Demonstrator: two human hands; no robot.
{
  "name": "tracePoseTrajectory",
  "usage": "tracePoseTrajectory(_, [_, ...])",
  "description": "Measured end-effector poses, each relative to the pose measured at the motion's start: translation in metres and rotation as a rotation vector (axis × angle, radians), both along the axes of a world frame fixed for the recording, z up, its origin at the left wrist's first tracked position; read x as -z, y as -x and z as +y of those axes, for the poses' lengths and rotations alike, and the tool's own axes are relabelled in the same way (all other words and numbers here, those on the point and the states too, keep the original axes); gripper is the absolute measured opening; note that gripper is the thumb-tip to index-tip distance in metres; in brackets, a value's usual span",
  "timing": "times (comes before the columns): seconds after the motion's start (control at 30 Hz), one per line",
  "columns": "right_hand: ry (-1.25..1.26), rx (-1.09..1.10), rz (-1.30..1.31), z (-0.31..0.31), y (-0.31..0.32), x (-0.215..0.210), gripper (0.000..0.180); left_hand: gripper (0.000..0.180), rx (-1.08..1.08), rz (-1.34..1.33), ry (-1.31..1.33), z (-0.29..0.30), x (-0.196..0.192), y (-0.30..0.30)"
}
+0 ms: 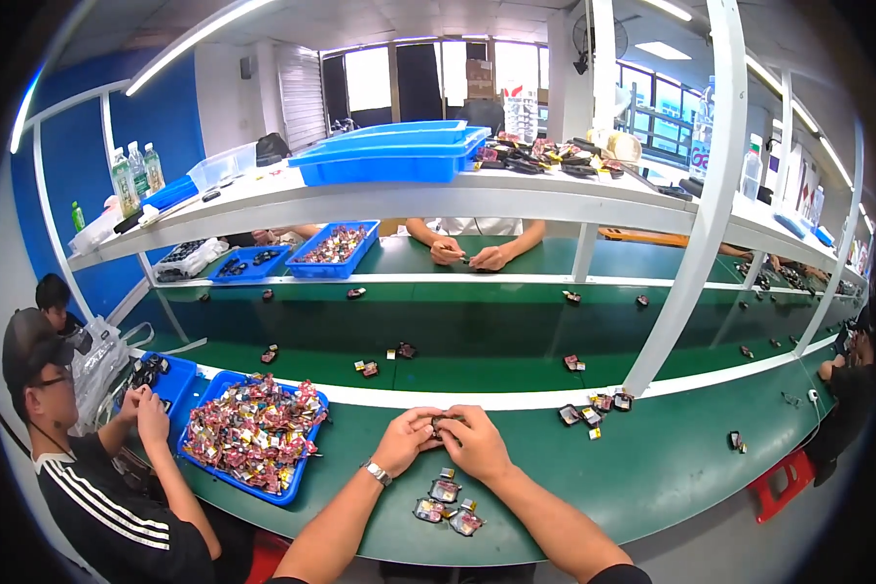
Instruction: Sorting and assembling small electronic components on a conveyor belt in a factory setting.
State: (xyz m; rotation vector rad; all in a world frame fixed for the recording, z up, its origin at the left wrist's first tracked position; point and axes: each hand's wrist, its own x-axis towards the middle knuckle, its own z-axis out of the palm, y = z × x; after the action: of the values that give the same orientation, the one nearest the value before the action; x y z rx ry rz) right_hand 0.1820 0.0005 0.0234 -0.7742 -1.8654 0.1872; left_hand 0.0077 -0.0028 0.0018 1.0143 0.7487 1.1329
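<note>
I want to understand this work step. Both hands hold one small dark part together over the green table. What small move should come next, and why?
Probably lay the small dark part beside the finished pieces lying just below. Left hand and right hand pinch it together, and those pieces already lie in a group near the table edge.

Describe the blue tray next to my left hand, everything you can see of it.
The blue tray is a shallow rectangular bin that looks like plastic, with a low rim. It lies flat on the green table, turned at an angle to the table's front edge, to the left of the left hand, which does not touch it. It is heaped with small packets, mostly red, pink and yellow, piled above the rim. A second blue tray sits against its far left corner.
</note>
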Motion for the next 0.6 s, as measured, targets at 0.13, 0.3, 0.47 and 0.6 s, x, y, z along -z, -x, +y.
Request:
tracePoseTrajectory(0.13, [-0.018, 0.033, -0.09, 0.001, 0.001, 0.003, 0.014, 0.03, -0.014, 0.004, 0.035, 0.002, 0.004, 0.001])
tracePoseTrajectory(0.3, [-0.08, 0.091, -0.161, 0.001, 0.001, 0.005, 0.014, 0.029, -0.009, 0.0, 0.026, 0.002, 0.005, 0.001])
tracePoseTrajectory(0.47, [-0.056, 0.081, -0.184, -0.001, 0.002, 0.003, 0.015, 0.029, 0.002, -0.022, 0.011, 0.003, 0.009, 0.003])
tracePoseTrajectory(0.6, [-0.055, 0.079, -0.218, 0.0, 0.0, 0.003, 0.016, 0.029, -0.013, 0.017, 0.034, 0.004, 0.009, 0.002])
